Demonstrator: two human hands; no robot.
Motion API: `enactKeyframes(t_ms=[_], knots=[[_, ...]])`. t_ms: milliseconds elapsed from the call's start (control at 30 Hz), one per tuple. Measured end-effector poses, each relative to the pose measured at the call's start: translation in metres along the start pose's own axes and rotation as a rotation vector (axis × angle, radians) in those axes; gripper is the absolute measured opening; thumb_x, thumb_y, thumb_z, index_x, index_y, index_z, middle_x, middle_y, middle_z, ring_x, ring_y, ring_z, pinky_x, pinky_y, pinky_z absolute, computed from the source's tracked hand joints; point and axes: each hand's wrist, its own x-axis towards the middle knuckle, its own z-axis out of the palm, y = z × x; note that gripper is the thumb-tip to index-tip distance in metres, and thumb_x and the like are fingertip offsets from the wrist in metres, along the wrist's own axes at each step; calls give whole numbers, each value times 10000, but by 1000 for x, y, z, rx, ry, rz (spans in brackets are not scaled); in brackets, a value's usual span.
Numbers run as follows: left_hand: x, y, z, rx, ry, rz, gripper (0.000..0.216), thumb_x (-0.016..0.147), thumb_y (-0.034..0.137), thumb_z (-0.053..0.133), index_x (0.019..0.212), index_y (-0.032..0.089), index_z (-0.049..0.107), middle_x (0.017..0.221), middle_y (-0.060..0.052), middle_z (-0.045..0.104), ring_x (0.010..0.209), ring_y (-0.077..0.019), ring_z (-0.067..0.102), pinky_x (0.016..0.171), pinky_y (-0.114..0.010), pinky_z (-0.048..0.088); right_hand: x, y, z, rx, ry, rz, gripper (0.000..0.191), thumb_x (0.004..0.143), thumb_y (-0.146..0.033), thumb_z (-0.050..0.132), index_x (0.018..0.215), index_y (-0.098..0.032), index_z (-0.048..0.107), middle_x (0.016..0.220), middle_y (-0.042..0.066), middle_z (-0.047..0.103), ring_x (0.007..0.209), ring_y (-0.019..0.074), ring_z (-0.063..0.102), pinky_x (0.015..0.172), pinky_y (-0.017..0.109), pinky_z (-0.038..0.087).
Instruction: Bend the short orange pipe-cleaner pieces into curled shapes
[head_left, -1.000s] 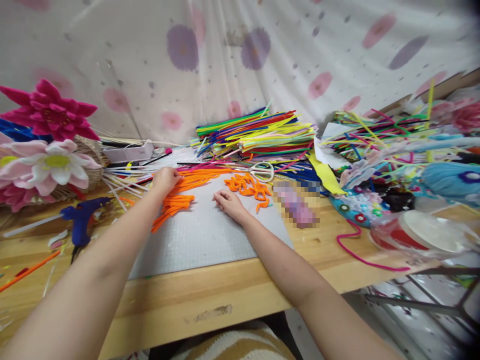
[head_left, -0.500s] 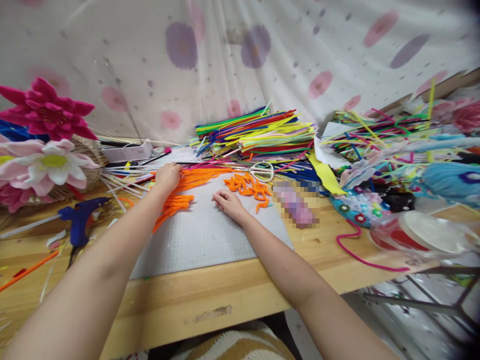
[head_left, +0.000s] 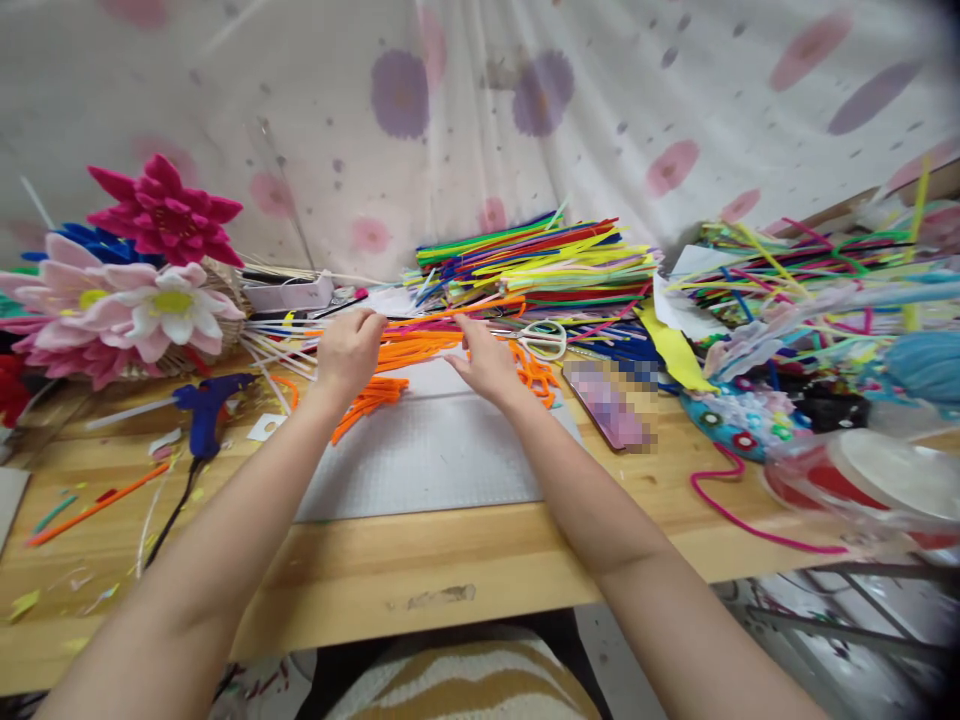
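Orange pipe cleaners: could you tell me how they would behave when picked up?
Probably light and bendy: the orange pipe cleaners are thin, with curled pieces nearby. Fuzzy, so unlikely to slip. The stem at the left hand looks straight, so likely holds shape.

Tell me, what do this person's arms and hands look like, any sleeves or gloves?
The left hand and right hand are bare: no gloves, rings, watch or bracelet show. No sleeve is in view on either arm, right down to the picture's edge.
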Motion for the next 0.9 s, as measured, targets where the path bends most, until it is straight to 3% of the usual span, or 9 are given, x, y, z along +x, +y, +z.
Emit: enactKeyframes(t_ms=[100, 167, 267, 367, 500, 633, 767, 900], knots=[[-8, 13, -11, 34, -48, 31, 274, 868, 209, 354, 907, 177, 624, 928, -86, 643, 834, -194, 568, 709, -300, 374, 11, -11, -9, -135, -33, 32, 396, 795, -307, 520, 1164, -163, 504, 972, 104, 605, 887, 221, 555, 715, 313, 403], [-16, 19, -17, 57, -75, -25, 269, 867, 208, 357, 897, 180, 623, 885, -84, 643, 799, -193, 577, 674, -295, 372, 11, -14, -12, -171, -70, 67, 289, 811, -334, 501, 1047, -177, 557, 916, 80, 625, 848, 210, 568, 692, 302, 399], [-32, 27, -22, 23, -106, -133, 254, 866, 229, 370, 899, 188, 618, 878, -76, 643, 771, -186, 587, 632, -279, 371, 4, -17, -12, -197, -129, 23, 352, 802, -363, 522, 1107, -186, 525, 933, 70, 636, 849, 203, 575, 672, 285, 390], [-50, 36, -23, -99, -103, -185, 229, 857, 259, 404, 905, 196, 619, 917, -64, 650, 794, -179, 594, 647, -269, 387, -3, -19, -11, -236, -198, -79, 370, 820, -356, 501, 1150, -189, 521, 996, 83, 635, 907, 207, 569, 684, 280, 379], [-64, 40, -21, -371, -27, -351, 234, 839, 292, 447, 941, 175, 622, 957, -72, 655, 838, -174, 590, 732, -276, 422, 1, -25, -17, -207, -231, -90, 245, 850, -333, 446, 879, -180, 635, 934, 75, 649, 863, 189, 565, 660, 268, 354], [-70, 43, -19, -750, -42, -599, 222, 793, 327, 514, 848, 155, 643, 878, -72, 658, 833, -182, 595, 775, -312, 448, 9, -37, -30, 159, -170, 23, 181, 791, -312, 526, 760, -155, 612, 709, 17, 603, 657, 119, 508, 585, 236, 322], [-69, 62, -21, -1416, -141, -928, 224, 810, 336, 502, 851, 133, 586, 784, -61, 639, 722, -155, 633, 704, -324, 499, 4, -52, -28, 774, -336, 240, 205, 740, -347, 569, 704, -146, 552, 503, -59, 425, 449, 53, 343, 460, 198, 239], [-65, 82, -24, -1601, -207, -1041, 146, 849, 251, 449, 851, 136, 538, 778, -46, 623, 676, -149, 649, 654, -330, 522, -9, -54, -10, 1070, -451, 376, 242, 668, -364, 633, 674, -152, 516, 500, -65, 446, 408, 28, 322, 405, 177, 189]])
